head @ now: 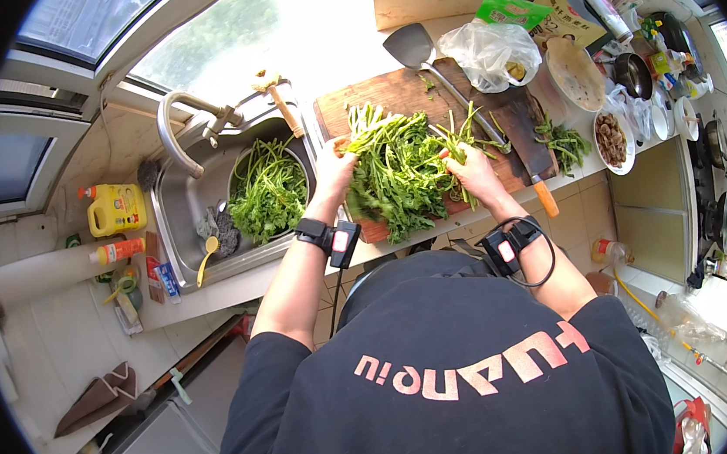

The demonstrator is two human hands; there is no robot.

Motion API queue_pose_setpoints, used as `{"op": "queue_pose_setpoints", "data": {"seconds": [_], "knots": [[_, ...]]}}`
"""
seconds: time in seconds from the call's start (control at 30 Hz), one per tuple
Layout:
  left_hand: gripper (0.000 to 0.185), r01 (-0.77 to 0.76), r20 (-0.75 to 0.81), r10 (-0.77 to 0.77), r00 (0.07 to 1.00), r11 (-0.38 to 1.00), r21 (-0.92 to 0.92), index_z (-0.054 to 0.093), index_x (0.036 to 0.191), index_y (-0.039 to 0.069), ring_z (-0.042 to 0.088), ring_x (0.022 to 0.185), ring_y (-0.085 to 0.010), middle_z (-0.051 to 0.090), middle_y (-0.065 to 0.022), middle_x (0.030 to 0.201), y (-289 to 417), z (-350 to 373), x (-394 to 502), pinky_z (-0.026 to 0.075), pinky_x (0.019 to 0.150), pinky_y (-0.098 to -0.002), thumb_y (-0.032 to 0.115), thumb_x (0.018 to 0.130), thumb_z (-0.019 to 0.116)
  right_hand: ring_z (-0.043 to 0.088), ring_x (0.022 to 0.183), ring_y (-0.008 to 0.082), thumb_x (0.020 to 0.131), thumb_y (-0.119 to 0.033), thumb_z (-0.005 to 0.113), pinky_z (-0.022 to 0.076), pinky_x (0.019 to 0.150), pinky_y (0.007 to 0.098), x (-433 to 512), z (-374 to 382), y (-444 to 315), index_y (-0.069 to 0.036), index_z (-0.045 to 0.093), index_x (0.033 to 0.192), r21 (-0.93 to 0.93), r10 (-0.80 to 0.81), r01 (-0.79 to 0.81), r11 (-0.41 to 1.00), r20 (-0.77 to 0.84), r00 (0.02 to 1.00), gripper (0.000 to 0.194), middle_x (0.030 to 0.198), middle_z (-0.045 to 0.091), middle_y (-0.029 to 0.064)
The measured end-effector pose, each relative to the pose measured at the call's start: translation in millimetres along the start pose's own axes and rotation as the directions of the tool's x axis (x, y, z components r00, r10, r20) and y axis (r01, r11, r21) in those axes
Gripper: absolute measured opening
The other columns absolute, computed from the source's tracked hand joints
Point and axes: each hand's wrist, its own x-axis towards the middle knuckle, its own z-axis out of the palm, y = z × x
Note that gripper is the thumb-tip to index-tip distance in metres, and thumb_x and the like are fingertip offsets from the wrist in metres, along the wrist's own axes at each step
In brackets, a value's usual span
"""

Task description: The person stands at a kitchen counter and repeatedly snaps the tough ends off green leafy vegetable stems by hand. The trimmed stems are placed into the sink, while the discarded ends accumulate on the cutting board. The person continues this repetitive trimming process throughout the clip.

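Leafy greens point(397, 171) lie heaped across the left part of a wooden cutting board point(383, 87). My left hand point(335, 170) grips stems at the heap's left side. Closed around a few green stems point(459, 129), my right hand point(473, 170) is at the heap's right side. A cleaver point(530, 152) with a wooden handle lies at the board's right, its handle past the front edge. Beside it rests a metal spatula point(412, 48). Cut stem pieces point(562, 144) lie right of the cleaver. More greens point(269, 197) fill a pot in the sink to the left.
The steel sink point(177, 205) holds a yellow brush point(209, 255) and a dark scrubber, under a curved faucet point(174, 140). A plastic bag point(491, 50) stands behind the board. At right are a bowl of brown food pieces point(612, 140), a large pale bowl point(575, 75) and a dark pan point(631, 75).
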Motion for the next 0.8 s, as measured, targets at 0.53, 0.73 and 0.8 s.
{"op": "queue_pose_setpoints", "data": {"seconds": [0.53,0.73,0.8], "knots": [[0.025,-0.31,0.17,0.268,0.948,0.895,0.322,0.06,0.117,-0.002,0.066,0.08,-0.016,0.069,-0.0104,0.095,60.4,-11.3,-61.9,0.055,0.071,-0.0311,0.003,0.092,0.059,0.058,0.07,0.0063,0.092,-0.011,0.065,0.0464,0.064,0.0241,7.2,-14.5,-6.3,-0.004,0.068,0.108,0.094,0.018,-0.014,0.995,-0.037,0.999,0.017,0.081,0.067,-0.0005],[0.019,-0.347,0.143,0.322,0.936,0.773,0.531,0.066,0.091,-0.003,0.065,0.076,-0.0272,0.065,-0.0158,0.085,22.7,-17.8,-54.4,0.053,0.074,-0.0379,0.015,0.088,0.069,0.065,0.071,0.0142,0.088,-0.017,0.066,0.0512,0.069,0.0306,7.6,-12.1,-2.3,-0.005,0.07,0.105,0.067,-0.002,0.005,0.998,-0.04,0.999,0.021,0.078,0.07,0.0059],[0.021,-0.277,0.039,0.3,0.953,0.815,0.509,0.066,0.088,-0.003,0.065,0.077,-0.0291,0.065,-0.0163,0.086,9.0,-11.8,-40.1,0.053,0.074,-0.0389,0.018,0.087,0.071,0.059,0.068,0.0082,0.091,-0.013,0.065,0.0473,0.063,0.0259,7.4,-6.5,-2.6,-0.005,0.07,0.105,0.06,-0.011,0.013,0.998,-0.033,0.999,0.017,0.079,0.067,0.0008]]}}
